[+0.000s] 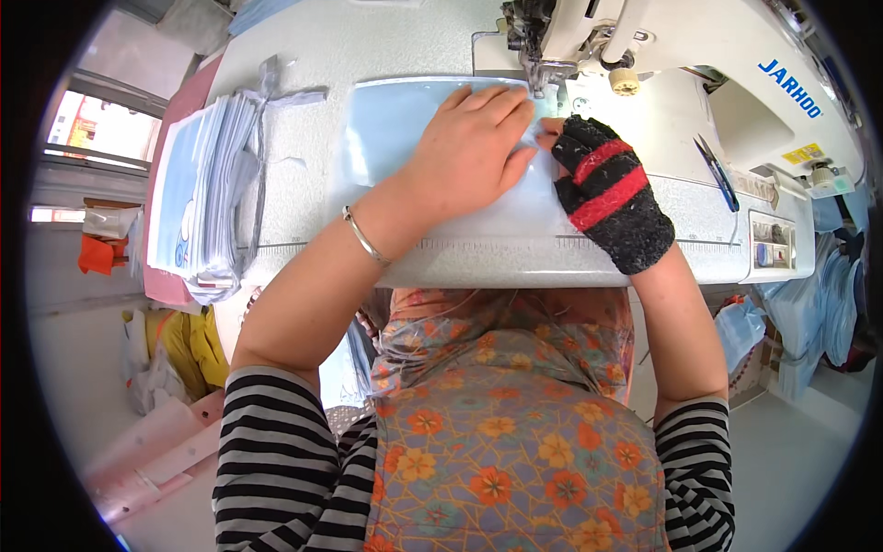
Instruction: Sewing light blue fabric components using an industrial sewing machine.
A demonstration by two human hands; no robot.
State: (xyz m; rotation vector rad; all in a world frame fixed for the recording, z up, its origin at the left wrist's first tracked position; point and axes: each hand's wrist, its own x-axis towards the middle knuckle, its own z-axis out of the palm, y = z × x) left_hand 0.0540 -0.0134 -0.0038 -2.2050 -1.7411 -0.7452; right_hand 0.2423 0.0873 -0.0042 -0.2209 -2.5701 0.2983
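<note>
While the pale, speckled worktable (313, 55) fills the upper middle of the view, its front edge curves just beyond the person's floral apron (515, 451), and a ruler strip (515, 245) runs along that edge. To the left, a window (83, 124) lets in light, with orange-red cloth (97, 255) hanging below it and yellow cloth (189, 350) heaped lower down. At the right, light-blue pieces (809, 313) hang in bunches beside the table, above a pale floor (782, 469).

On the table, a glossy light-blue panel (377, 138) lies flat in front of the white sewing machine (736, 83), its far right corner close to the presser foot (541, 85). The left hand (474, 152) rests palm down on the panel, fingers stretched out and thumb held apart. The right hand (602, 189), in a black fingerless glove with red stripes, is at the panel's right edge, fingertips bent toward it; whether they pinch it I cannot tell.

A bundle of printed sheets (207, 184), tied with a grey strip (260, 156), sits on the table's left side. Dark-bladed snips (717, 173) and a small parts tray (773, 244) lie to the right. The left hand and forearm cover much of the panel, the gloved hand hides part of its right edge, and the machine head stands over the space beyond.
</note>
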